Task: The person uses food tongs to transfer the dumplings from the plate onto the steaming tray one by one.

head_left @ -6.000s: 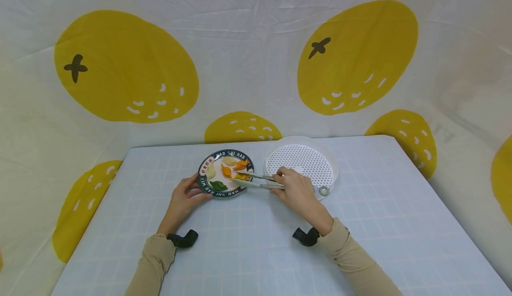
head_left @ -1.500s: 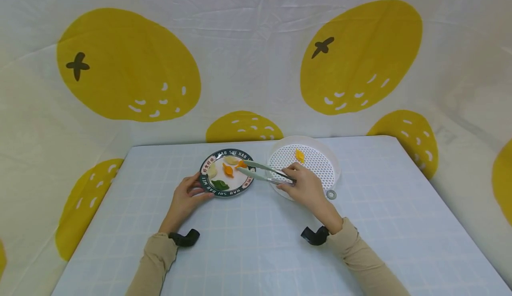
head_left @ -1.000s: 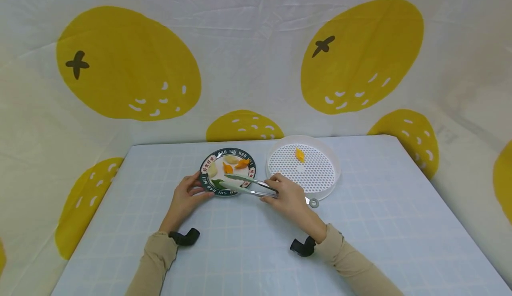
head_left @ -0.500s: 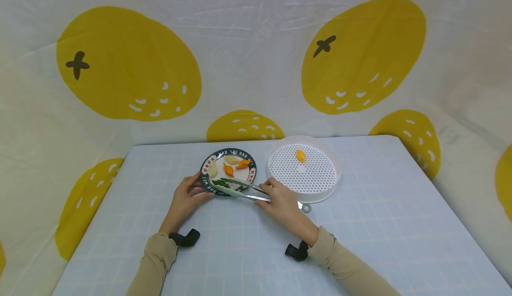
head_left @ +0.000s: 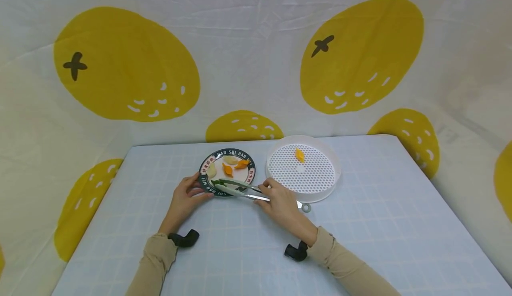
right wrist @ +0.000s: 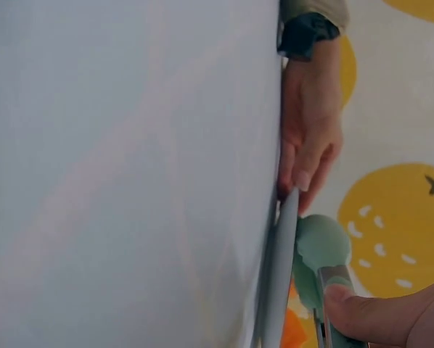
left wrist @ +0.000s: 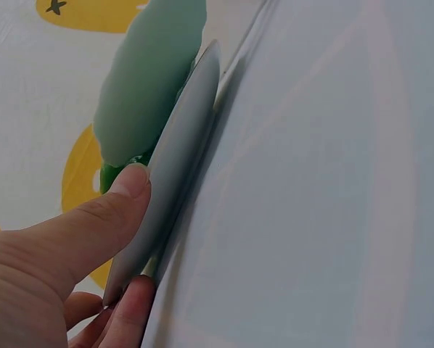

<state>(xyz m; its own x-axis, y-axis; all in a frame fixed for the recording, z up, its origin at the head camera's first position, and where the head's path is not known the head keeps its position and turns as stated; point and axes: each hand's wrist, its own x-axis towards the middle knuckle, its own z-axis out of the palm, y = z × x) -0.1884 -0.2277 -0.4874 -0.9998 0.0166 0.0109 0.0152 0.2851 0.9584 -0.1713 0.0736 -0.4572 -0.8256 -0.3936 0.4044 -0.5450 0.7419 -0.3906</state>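
My left hand (head_left: 186, 202) holds the left rim of a round plate (head_left: 205, 182) with dark patterned edging, thumb above and fingers beneath. My right hand (head_left: 282, 205) grips metal tongs with pale green tips (head_left: 236, 190). The tips reach over the plate's front, around a dark green dumpling (head_left: 215, 182) that they partly hide; whether they squeeze it I cannot tell. Behind it on the plate lie two orange dumplings (head_left: 227, 170) and two cream ones (head_left: 211, 170). In the left wrist view, a tong tip (left wrist: 148, 87) covers most of the green dumpling (left wrist: 112, 176).
Right of the plate stands a round white tray (head_left: 274, 178) with a perforated floor. One yellow dumpling (head_left: 299, 155) lies toward its back. The tray's front edge is close behind my right hand. A pale checked cloth (head_left: 232, 251) covers the table, which ends at a fruit-printed curtain (head_left: 248, 56).
The yellow dumpling has gone from the plate to the perforated tray. Since then the tongs have shifted from the right orange dumpling left and forward to the green one. My left hand stays put.
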